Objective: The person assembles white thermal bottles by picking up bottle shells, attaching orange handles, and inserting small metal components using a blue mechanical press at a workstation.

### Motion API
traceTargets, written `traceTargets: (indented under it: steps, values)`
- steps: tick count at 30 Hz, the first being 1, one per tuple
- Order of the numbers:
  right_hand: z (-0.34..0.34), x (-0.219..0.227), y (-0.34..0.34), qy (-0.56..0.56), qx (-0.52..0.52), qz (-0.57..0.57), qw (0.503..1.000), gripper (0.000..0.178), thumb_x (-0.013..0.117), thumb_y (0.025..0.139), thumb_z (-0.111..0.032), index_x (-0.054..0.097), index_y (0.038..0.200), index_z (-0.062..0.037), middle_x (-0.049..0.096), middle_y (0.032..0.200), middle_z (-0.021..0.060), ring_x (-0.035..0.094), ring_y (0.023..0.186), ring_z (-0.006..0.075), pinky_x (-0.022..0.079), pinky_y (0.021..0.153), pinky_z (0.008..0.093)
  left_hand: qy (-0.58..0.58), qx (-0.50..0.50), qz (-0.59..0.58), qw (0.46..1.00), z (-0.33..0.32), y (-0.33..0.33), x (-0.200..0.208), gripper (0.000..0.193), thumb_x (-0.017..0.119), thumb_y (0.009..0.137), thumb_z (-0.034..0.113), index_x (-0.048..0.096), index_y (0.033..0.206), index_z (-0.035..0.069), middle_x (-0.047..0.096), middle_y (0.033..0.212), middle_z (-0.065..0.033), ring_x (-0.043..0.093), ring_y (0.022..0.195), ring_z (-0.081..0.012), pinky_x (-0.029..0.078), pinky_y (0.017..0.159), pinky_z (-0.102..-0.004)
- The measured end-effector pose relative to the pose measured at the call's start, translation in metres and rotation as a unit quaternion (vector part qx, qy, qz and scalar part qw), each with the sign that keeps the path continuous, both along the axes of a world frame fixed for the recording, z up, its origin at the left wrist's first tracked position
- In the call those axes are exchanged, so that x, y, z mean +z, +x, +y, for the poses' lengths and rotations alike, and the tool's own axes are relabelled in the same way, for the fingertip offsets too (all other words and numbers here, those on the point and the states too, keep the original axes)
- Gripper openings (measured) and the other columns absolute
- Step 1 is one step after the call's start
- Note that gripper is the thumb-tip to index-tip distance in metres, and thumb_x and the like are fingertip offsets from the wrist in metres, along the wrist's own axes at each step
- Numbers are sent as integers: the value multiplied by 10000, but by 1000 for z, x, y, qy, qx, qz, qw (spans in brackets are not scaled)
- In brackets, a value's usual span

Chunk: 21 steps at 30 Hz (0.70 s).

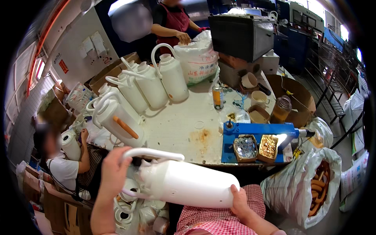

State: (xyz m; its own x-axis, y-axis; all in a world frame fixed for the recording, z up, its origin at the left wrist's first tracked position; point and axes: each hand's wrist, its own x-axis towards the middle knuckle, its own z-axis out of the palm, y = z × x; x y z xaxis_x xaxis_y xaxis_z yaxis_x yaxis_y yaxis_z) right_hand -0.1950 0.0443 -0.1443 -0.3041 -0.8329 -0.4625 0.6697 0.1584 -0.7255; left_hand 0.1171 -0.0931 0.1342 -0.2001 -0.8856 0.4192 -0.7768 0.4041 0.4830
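Note:
A white vacuum jug shell (192, 184) lies tilted on its side across my lap, its neck toward the left. My left hand (113, 168) is closed on the curved white handle at its neck end. At the other end, my right hand (239, 200) grips the base, thumb on top. On the table just beyond stands a blue fixture (254, 129) with a lit lamp. Beside its base sit a small box of silver screws (245, 147) and one of brass-coloured pieces (268, 147).
Several white jugs (150, 86) stand at the table's left; a brown grip strip (125, 127) rests against one. A spray can (217, 96) is mid-table. At right, a sack (290, 184) holds brown handles (319, 184). Co-workers are at far side (172, 23) and left (66, 168).

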Motion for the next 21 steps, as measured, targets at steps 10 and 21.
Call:
traceTargets:
  steps: [10, 21]
  values:
    - [-8, 63, -146, 32, -15, 666, 745, 224, 751, 851, -141, 627, 999, -26, 645, 817, 146, 639, 736, 341, 504, 684, 441, -50, -106, -57, 992, 46, -72, -192, 338, 708, 847, 305, 702, 1084, 64, 626, 1263, -119, 503, 1283, -370, 352, 1102, -541]
    - [-113, 34, -222, 204, 181, 752, 600, 139, 735, 846, -251, 751, 916, -132, 741, 953, 107, 705, 929, 311, 545, 838, 433, 426, -92, 117, 892, 46, -19, -190, 694, 794, 829, 209, 494, 1428, 28, 542, 1380, -164, 528, 1271, -290, 409, 1095, -396]
